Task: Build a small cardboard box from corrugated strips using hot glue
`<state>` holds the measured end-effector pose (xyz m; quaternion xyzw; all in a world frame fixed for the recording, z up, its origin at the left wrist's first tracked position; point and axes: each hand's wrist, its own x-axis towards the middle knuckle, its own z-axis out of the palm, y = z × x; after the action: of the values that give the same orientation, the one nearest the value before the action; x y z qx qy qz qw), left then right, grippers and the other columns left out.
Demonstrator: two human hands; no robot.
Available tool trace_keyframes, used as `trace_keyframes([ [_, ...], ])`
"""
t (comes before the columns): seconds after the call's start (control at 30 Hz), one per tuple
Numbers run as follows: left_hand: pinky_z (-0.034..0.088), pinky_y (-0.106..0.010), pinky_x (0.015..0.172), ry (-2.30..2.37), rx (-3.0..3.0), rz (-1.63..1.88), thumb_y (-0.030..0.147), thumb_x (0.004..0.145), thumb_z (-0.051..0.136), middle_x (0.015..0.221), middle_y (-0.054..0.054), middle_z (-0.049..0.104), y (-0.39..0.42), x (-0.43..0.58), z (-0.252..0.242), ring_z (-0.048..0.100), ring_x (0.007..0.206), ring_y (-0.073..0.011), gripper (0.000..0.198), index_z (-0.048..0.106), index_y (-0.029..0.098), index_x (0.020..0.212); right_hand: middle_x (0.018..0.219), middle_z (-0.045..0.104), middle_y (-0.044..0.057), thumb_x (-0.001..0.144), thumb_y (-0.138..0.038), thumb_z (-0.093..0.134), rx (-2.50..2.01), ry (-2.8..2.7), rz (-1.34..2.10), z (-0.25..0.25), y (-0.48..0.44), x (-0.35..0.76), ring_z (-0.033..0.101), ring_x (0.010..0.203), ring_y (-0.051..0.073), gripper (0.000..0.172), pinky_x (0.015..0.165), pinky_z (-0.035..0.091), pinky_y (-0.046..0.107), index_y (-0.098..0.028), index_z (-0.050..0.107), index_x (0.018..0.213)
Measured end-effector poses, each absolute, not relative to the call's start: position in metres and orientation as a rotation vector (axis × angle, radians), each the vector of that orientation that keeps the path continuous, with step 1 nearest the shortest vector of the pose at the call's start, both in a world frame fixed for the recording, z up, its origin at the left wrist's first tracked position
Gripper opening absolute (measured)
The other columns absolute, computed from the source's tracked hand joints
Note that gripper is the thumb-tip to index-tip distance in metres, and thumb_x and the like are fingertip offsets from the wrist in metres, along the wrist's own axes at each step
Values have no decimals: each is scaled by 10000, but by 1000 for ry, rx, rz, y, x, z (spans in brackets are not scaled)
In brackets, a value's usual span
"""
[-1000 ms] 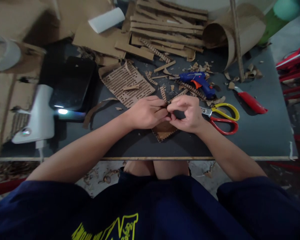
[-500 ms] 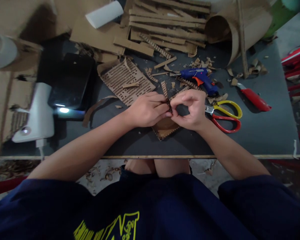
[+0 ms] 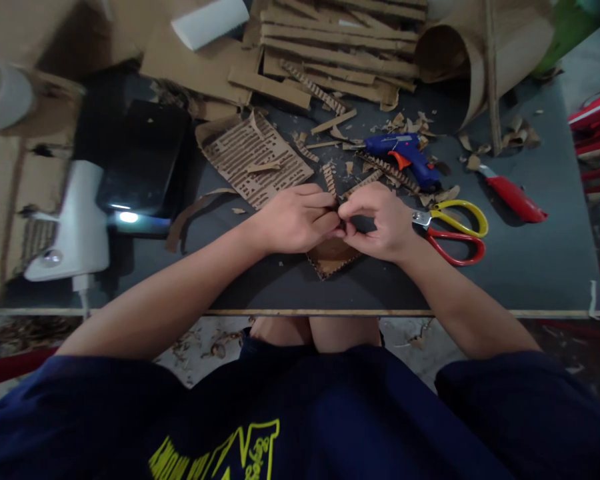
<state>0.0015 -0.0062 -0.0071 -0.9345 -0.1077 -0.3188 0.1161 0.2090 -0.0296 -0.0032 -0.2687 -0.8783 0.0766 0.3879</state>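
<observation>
Head view: a ribbed brown cardboard strip (image 3: pixel 329 178) pokes out beyond a person's left hand (image 3: pixel 300 219), pinched on its near end; the right hand (image 3: pixel 381 221) curls alongside, its grip unclear. A brown cardboard piece (image 3: pixel 329 258), rough-edged with a pointed corner, shows beneath both.

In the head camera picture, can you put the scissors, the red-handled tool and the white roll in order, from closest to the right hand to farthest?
From the right hand:
1. Scissors: just to its right.
2. Red-handled tool: also right, past the scissors.
3. White roll: way over at the far left.
</observation>
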Motion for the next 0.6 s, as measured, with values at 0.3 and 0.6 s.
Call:
trace_keyframes([
  [0.3, 490, -280, 641, -368, -2725, -989, 335, 1031, 392, 700, -41, 626, -6, 3, -8, 600, 695, -154, 380, 614, 152, 783, 792, 634, -40, 771, -93, 559, -681, -2219, 209, -2, -31, 208, 634, 722, 173, 412, 717, 556, 359, -275, 480, 1131],
  [0.6, 488, -288, 665, -471, -2772, -1072, 381, 1039, 366, 775, -60, 656, -8, 4, -11, 627, 746, -161, 392, 607, 169, 814, 757, 613, -49, 764, -84, 605, -758, -2090, 332, -1, -35, 206, 618, 683, 177, 365, 699, 547, 379, -307, 430, 994],
])
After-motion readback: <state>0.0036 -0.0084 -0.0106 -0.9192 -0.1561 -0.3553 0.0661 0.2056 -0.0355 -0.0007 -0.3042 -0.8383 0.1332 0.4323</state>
